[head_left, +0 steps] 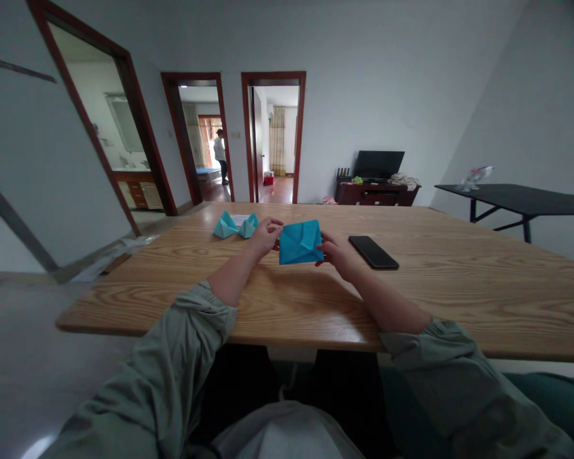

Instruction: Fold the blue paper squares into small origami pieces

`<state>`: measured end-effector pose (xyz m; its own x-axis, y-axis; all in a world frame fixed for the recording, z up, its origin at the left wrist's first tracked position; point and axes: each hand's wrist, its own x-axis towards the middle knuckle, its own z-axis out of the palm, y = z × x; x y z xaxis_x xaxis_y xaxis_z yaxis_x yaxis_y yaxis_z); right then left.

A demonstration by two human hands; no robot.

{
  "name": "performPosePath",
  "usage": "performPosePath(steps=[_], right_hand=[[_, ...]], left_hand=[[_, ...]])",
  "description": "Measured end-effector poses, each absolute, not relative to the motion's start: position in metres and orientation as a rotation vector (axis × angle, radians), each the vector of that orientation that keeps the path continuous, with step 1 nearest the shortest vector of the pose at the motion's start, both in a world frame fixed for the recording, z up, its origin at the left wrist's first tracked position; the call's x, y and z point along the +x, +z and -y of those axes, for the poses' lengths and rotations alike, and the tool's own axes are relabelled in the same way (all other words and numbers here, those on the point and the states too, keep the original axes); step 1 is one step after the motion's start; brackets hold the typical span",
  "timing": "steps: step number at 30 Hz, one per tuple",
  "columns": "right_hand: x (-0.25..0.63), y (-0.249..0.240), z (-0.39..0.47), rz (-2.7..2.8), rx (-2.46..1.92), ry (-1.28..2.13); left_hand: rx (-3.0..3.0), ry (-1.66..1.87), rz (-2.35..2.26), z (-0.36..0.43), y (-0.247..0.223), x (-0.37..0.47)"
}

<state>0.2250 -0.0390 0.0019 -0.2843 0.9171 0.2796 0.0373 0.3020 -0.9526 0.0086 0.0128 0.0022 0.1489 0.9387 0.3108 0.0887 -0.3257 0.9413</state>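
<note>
Wood-grain table [463, 274] carries a black phone [374, 252] right of centre, lying flat; folded blue paper [225, 226] sits far left.

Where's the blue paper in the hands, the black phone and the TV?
Blue paper [296, 243], head view: middle of its near side.
Black phone [374, 252], head view: middle of its top.
TV [379, 165], head view: its screen.

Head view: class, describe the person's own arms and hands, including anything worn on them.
The left sleeve and right sleeve are a dull grey-green, loose and wrinkled, with gathered ends partway up the forearms. The left hand and right hand are ungloved, and no watch or bracelet shows on either wrist.
</note>
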Motion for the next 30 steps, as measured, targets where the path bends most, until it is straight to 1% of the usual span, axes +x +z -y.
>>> performPosePath(steps=[5,8,11,16,24,27,30], right_hand=[[0.218,-0.005,0.035,1.723,-1.025,0.866],[0.222,-0.006,0.031,1.773,-1.081,0.597],[0.224,-0.004,0.031,1.794,-1.192,0.33],[0.221,-0.001,0.034,1.755,-1.352,0.057],[0.203,0.008,0.051,1.764,-1.401,-0.191],[0.199,0.009,0.051,1.761,-1.381,-0.192],[0.196,0.007,0.049,1.737,-1.36,-0.153]], left_hand=[[2.045,1.22,-1.168,-0.003,0.0,0.018],[2.305,1.194,-1.133,0.014,0.003,0.03],[2.422,1.095,-1.129,0.03,0.004,0.044],[2.488,1.022,-1.251,0.039,0.003,0.056],[2.501,0.926,-1.779,0.048,0.017,0.057],[2.565,0.867,-1.832,0.051,0.021,0.059],[2.594,0.884,-1.838,0.048,0.02,0.062]])
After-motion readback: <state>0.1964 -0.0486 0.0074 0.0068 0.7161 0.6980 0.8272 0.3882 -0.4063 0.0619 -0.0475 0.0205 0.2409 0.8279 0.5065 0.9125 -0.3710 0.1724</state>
